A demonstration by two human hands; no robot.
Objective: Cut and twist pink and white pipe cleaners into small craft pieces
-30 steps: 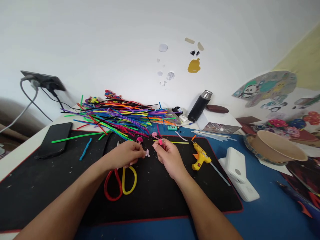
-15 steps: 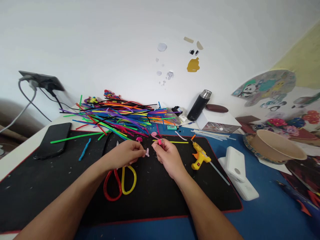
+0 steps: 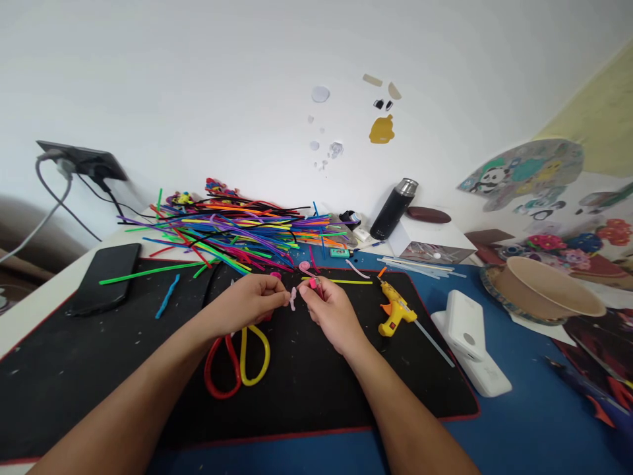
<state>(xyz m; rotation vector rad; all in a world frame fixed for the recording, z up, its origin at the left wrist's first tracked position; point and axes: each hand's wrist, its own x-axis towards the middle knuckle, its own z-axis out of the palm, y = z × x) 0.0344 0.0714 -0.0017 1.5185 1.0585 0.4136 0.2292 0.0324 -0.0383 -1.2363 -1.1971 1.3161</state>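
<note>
My left hand point(image 3: 254, 302) pinches a small twisted piece of pale pink pipe cleaner point(image 3: 293, 299), which sticks out past the fingertips. Close on its right, my right hand point(image 3: 333, 310) is closed round a small bright pink object with a metal-looking part point(image 3: 313, 283); the fingers cover most of it, and its kind cannot be made out. Below my left hand lie scissors point(image 3: 256, 376) with one red and one yellow handle, their blades partly hidden. Another bright pink thing point(image 3: 275, 276) shows behind the left fingers. A pink pipe cleaner coil point(image 3: 304, 266) lies beyond the hands.
Many coloured pipe cleaners point(image 3: 237, 227) are heaped at the back. A yellow glue gun point(image 3: 397, 309) lies right on the black mat point(image 3: 316, 396), near white power banks point(image 3: 467, 326). A phone point(image 3: 103, 277) is at left. A black flask point(image 3: 393, 211) and a bowl point(image 3: 548, 290) stand behind.
The pale pink piece and the pink object have come slightly closer together between my hands. The left fingers have risen a little and now hide more of the pink thing behind them.
</note>
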